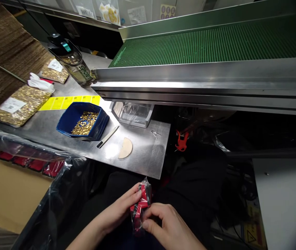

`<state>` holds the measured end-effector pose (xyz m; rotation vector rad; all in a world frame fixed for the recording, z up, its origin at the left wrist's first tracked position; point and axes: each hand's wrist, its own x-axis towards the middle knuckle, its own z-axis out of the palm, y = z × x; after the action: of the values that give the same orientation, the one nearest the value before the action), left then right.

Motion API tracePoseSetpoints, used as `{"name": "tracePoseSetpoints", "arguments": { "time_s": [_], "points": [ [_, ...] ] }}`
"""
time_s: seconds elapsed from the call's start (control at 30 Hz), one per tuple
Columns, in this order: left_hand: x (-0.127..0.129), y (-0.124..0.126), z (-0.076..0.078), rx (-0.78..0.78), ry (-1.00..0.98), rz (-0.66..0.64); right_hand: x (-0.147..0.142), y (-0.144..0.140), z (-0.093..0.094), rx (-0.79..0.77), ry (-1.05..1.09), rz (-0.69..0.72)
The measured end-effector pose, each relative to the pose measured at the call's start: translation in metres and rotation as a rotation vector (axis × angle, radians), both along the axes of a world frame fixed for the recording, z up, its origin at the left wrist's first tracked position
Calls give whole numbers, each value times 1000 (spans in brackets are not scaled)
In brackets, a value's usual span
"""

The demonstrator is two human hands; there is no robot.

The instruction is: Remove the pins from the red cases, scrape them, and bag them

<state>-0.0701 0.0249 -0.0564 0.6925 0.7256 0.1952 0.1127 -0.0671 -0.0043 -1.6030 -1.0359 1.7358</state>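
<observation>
Packet point(144, 202) bagged, gripped in my left hand point(124, 206) and right hand point(167, 220), not boxed with those red packs point(36, 164).

One held packet point(144, 197), one blue bin point(100, 124), two gold-filled bags point(32, 104)

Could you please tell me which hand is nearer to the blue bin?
The left hand; it holds the wrapped red package, below and right of the blue bin in the picture. The right hand is lower and farther right.
</observation>
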Motion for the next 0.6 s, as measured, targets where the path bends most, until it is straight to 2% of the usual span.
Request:
{"name": "tracePoseSetpoints", "arguments": {
  "time_s": [0.1,0.17,0.23,0.3,0.4,0.5,0.6],
  "points": [
    [-3,12,10,98,19,-30,-3,-2,-6,-59,-59,-37],
    [-3,19,16,246,-16,26,-4,-4,-17,-89,-82,-96],
    [1,22,23,305,-112,100,-4,-5,-30,-105,-72,-184],
    [9,21,31,238,-252,165,-4,-3,-43,-108,-18,-296],
    [27,10,36,43,-443,237,2,6,-53,-95,85,-466],
    [41,-2,27,-167,-504,373,12,19,-48,-55,155,-583],
    [46,-9,9,-316,-373,435,25,27,-34,9,223,-612]
  ]
}}
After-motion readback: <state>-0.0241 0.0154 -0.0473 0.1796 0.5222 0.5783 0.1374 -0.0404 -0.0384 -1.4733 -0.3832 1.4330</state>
